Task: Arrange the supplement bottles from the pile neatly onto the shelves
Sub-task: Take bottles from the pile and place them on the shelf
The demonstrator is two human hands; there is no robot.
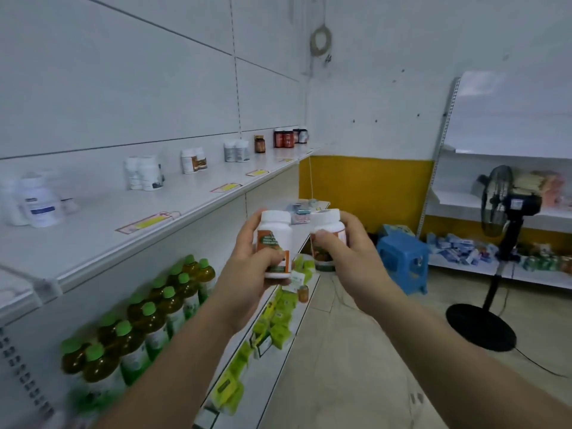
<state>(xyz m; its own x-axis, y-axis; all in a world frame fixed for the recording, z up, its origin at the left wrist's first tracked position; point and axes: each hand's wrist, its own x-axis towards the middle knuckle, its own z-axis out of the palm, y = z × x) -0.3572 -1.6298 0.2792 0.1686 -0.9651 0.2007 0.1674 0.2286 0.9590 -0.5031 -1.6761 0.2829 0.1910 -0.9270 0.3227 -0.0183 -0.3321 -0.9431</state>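
Observation:
My left hand (253, 264) grips a white supplement bottle (275, 236) with an orange label and white cap, held upright in front of me. My right hand (346, 249) grips a second matching white bottle (328, 227) beside it, the two nearly touching. Both are held in the air to the right of the white upper shelf (102, 230). Along the back of that shelf stand pairs of bottles: white ones at the near left (34, 201), white ones (144, 173), orange-labelled ones (193, 161), grey-white ones (236, 151), a brown one (259, 144) and dark red jars (283, 138).
The shelf below holds green-capped amber bottles (145, 320); the lowest shelf holds yellow-green boxes (272, 323). A blue plastic stool (402, 258) and a black standing fan (498, 243) stand on the tiled floor. Another shelf unit with packets (495, 258) lines the right wall.

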